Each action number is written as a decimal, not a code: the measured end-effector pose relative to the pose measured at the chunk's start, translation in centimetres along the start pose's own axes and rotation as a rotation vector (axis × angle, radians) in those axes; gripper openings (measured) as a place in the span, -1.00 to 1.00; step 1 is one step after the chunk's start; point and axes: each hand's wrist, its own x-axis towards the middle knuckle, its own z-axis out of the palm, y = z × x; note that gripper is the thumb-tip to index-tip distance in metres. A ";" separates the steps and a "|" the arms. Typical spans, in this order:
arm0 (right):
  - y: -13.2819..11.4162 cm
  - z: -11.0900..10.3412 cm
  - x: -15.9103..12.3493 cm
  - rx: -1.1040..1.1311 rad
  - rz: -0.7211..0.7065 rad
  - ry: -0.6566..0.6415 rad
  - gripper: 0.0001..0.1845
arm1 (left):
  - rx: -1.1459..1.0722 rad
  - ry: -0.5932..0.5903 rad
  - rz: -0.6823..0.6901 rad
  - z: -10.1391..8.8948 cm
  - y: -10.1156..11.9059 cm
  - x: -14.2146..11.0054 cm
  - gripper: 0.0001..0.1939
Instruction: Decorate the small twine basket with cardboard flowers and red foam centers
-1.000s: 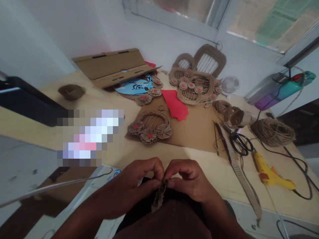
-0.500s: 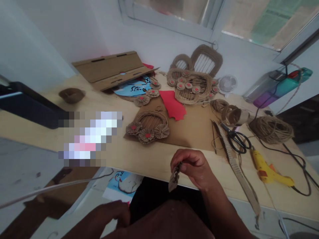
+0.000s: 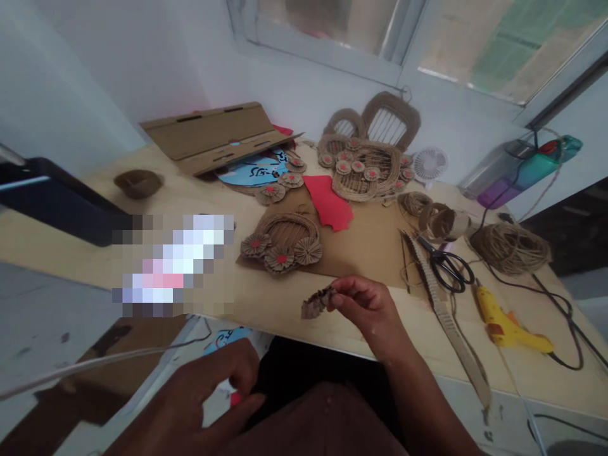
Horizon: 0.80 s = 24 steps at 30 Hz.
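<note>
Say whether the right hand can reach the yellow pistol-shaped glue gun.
Probably yes, once emptied: the right hand holds a pleated brown paper piece. The glue gun lies uncovered to its right, with a long, ridged brown strip between them.

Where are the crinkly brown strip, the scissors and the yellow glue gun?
Crinkly brown strip (image 3: 317,304): head view, ruffled middle.
Scissors (image 3: 436,255): head view, where handles meet.
Yellow glue gun (image 3: 507,331): head view, body beside handle.

I was in a craft workshop: a glue gun (image 3: 507,328) and scissors (image 3: 437,255) lay at the right, twine-wound frames (image 3: 411,123) at upper centre.
</note>
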 end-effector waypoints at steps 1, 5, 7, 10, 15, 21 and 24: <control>-0.1 0.1 0.0 -0.022 0.003 0.014 -0.85 | 0.004 0.041 0.019 -0.2 0.5 0.5 -0.79; -0.2 0.5 0.2 -0.102 -0.002 0.053 -0.91 | 0.106 0.315 0.020 -0.6 2.1 2.6 -0.79; -0.3 0.7 0.2 -0.140 -0.002 0.063 -0.92 | 0.184 0.367 0.124 -0.2 2.6 3.8 -0.86; -0.5 1.1 0.5 -0.169 0.003 0.060 -0.92 | 0.224 0.438 0.304 1.1 3.0 5.5 -0.69; -1.1 1.3 0.8 -0.156 0.017 0.008 -0.86 | 0.061 0.395 0.289 2.8 3.1 7.1 -0.78; -0.9 1.3 0.9 -0.166 -0.040 0.015 -0.69 | -0.494 0.332 -0.164 3.3 2.7 7.8 -0.72; -0.6 1.4 1.2 -0.226 -0.070 -0.006 -0.68 | -0.710 0.290 -0.258 3.6 3.0 8.0 -0.71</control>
